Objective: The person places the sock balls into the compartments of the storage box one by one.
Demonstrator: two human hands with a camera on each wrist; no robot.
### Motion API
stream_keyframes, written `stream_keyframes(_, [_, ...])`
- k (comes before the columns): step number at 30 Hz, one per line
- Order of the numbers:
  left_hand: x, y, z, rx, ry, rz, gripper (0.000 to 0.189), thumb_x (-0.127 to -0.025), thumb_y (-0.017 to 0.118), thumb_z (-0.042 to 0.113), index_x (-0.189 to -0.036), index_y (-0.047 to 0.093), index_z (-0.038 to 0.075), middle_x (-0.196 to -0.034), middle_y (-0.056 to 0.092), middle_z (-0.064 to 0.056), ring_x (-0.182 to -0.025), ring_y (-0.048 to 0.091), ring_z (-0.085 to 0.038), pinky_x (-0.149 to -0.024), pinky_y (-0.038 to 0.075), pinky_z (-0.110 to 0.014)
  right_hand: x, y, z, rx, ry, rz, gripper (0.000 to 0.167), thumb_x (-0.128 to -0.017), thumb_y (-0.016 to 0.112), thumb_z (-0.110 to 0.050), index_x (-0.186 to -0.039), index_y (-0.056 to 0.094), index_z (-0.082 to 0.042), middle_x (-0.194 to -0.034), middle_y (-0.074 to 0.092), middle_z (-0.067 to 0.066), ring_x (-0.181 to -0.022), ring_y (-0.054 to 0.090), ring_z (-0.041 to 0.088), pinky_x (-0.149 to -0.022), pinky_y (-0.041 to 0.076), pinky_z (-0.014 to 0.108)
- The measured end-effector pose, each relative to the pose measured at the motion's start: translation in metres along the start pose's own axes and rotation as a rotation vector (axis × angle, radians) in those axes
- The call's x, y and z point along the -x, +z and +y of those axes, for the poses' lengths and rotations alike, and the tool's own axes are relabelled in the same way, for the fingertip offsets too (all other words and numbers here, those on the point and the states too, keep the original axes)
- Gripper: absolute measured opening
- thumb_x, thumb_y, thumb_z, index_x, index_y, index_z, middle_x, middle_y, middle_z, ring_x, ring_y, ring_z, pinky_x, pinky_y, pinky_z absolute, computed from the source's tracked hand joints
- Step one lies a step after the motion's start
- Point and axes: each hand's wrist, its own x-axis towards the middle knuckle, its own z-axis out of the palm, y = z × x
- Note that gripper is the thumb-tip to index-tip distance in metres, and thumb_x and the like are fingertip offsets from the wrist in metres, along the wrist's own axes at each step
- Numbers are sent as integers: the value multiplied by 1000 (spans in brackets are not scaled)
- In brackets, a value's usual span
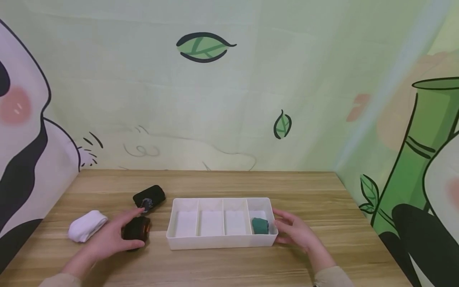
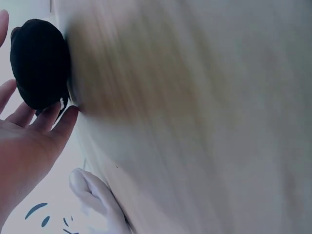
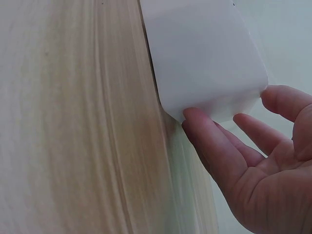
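My left hand point(image 1: 112, 235) is spread around a black rolled-up sock point(image 1: 136, 232) with an orange trim, the thumb on its near side and the fingers on its far side. In the left wrist view the black roll point(image 2: 40, 63) shows beside the fingers, the thumb apart from it. A white box point(image 1: 222, 242) with several compartments lies to its right. Against the box's right end, my right hand point(image 1: 295, 231) rests its fingertips with relaxed fingers; the right wrist view shows them touching the white end wall point(image 3: 204, 53). A green rolled-up sock point(image 1: 259, 226) sits in the rightmost compartment.
A white rolled-up sock point(image 1: 87, 226) lies left of my left hand. Farther back is another black roll point(image 1: 149, 197) with a grey pattern. The wooden table point(image 1: 305, 187) ends at a cloth backdrop point(image 1: 229, 99) printed with leaves and cartoon figures.
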Motion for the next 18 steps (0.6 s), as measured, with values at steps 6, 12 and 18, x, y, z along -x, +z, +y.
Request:
stream_keyframes(6, [4, 2, -6, -13, 66, 16, 87, -68, 92, 30, -141, 52, 4, -137, 52, -28, -122, 49, -47, -96, 19, -3, 0, 1, 0, -2, 0, 3, 56, -101, 55, -8, -149, 33, 7, -135, 47, 35, -110, 59, 34, -84, 56, 49])
stream_keyframes(12, [5, 2, -10, -7, 79, -5, 86, -68, 92, 29, -141, 52, 5, -138, 51, -28, -122, 47, -49, -95, 15, 0, 0, 0, 1, -12, -5, -2, 56, -100, 56, -8, -149, 32, 8, -135, 48, 34, -111, 59, 34, -84, 56, 48])
stream_keyframes(18, [7, 1, -14, 1, 71, -33, 87, -69, 91, 30, -141, 51, 4, -142, 46, -30, -125, 44, -51, -94, 13, 0, -1, 0, 2, -20, -12, -5, 56, -100, 56, -7, -149, 32, 9, -133, 49, 33, -109, 59, 32, -84, 56, 48])
